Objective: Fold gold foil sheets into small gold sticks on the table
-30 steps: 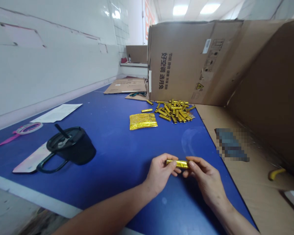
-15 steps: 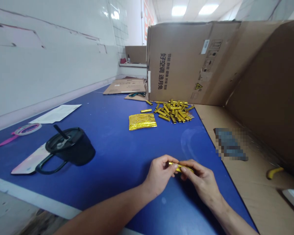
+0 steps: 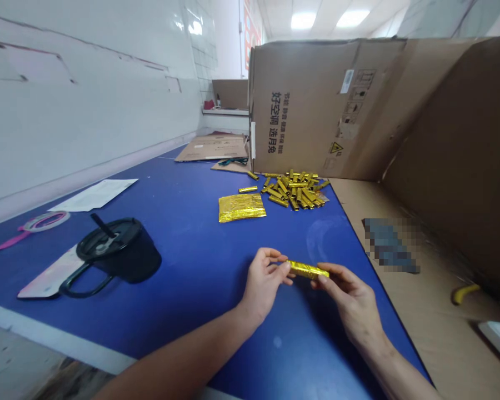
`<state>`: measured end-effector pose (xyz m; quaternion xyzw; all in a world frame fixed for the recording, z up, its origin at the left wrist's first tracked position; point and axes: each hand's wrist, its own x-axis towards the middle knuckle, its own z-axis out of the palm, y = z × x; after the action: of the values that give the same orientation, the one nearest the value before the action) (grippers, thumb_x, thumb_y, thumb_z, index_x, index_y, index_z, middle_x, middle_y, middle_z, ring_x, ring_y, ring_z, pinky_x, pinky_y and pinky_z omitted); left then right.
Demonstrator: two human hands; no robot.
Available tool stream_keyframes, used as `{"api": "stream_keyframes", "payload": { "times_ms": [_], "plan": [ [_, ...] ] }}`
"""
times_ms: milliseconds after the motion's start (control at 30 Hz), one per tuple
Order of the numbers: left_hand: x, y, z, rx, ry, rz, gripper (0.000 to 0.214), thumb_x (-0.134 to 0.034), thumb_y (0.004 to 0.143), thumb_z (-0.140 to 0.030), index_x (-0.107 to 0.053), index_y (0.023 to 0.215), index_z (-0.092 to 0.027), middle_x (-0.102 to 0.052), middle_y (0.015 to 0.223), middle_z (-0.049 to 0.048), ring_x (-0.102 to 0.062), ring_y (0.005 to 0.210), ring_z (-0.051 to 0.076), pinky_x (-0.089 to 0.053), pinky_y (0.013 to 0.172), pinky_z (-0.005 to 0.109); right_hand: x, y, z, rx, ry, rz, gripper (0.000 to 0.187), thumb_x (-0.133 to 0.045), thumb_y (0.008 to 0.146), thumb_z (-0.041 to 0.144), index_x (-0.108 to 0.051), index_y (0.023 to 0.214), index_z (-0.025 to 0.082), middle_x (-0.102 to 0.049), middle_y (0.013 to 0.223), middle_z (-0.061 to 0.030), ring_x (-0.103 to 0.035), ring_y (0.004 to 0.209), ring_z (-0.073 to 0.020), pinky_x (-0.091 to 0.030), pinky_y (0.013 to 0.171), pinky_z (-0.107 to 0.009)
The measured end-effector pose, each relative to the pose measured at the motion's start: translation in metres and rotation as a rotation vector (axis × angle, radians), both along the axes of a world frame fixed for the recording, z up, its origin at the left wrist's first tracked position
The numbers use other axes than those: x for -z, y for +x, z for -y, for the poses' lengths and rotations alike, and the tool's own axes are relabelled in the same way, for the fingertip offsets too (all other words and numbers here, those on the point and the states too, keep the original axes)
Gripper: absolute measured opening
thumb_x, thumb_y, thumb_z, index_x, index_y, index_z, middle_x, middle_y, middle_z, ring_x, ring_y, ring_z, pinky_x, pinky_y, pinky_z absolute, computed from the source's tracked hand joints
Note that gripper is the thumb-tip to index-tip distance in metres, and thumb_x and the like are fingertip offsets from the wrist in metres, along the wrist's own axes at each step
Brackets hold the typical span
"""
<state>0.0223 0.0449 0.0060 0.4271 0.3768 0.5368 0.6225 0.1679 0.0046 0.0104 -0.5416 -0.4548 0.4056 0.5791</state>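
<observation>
Between my two hands, a small gold foil tube (image 3: 307,270) is held lengthwise above the blue table (image 3: 191,244). My left hand (image 3: 266,283) pinches its left end between thumb and fingers. At the other end, my right hand (image 3: 350,294) grips it the same way. Beyond my hands lies a flat stack of gold foil sheets (image 3: 241,208). Farther back to the right is a heap of similar gold foil tubes (image 3: 298,190), several with open ends showing. One single tube (image 3: 248,189) rests just behind the foil stack.
A black lidded mug (image 3: 120,250) with a straw stands at left on a pale flat item. Behind it lie a tape roll (image 3: 45,221) and a white paper (image 3: 94,195). A big cardboard box (image 3: 312,111) borders the back right; a blurred dark object (image 3: 389,244) lies on cardboard.
My hands have spread apart and lifted slightly, so more of the gold foil tube shows between them. Both hands still hold its ends. The heap and foil stack are unchanged.
</observation>
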Motion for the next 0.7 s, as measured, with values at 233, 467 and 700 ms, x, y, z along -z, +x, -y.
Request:
{"api": "stream_keyframes", "payload": {
  "times_ms": [233, 467, 700],
  "plan": [
    [0.0004, -0.0011, -0.0024, 0.108, -0.079, -0.014, 0.018, -0.061, 0.065, -0.024, -0.056, 0.071, -0.008, -0.061, 0.068, 0.0056, -0.059, 0.063, 0.013, -0.047, 0.057, 0.023, 0.0022, -0.0010, 0.0002, -0.011, 0.050, 0.004, 0.023, -0.066, 0.062, 0.029, -0.059, 0.081, 0.018, -0.061, 0.071, -0.0019, -0.057, 0.064, -0.0151, -0.046, 0.065, -0.028],
    [0.0044, -0.0022, -0.0048, 0.042, -0.113, 0.013, 0.017, -0.063, 0.064, -0.025, -0.057, 0.067, -0.010, -0.060, 0.061, 0.0031, -0.058, 0.060, 0.012, -0.047, 0.056, 0.022, 0.0061, 0.0040, -0.0039, 0.053, -0.005, -0.082, 0.022, -0.065, 0.063, 0.032, -0.059, 0.080, 0.019, -0.059, 0.080, -0.0023, -0.056, 0.065, -0.0144, -0.045, 0.059, -0.026],
    [0.0056, 0.0005, -0.0009, 0.079, -0.105, -0.010, 0.019, -0.065, 0.062, -0.024, -0.057, 0.069, -0.009, -0.061, 0.063, 0.0047, -0.058, 0.061, 0.013, -0.046, 0.059, 0.023, 0.0063, 0.0041, -0.0049, 0.063, -0.101, -0.107, 0.019, -0.066, 0.060, 0.031, -0.066, 0.073, 0.018, -0.059, 0.089, -0.0044, -0.052, 0.071, -0.0147, -0.042, 0.060, -0.025]
  ]
}}
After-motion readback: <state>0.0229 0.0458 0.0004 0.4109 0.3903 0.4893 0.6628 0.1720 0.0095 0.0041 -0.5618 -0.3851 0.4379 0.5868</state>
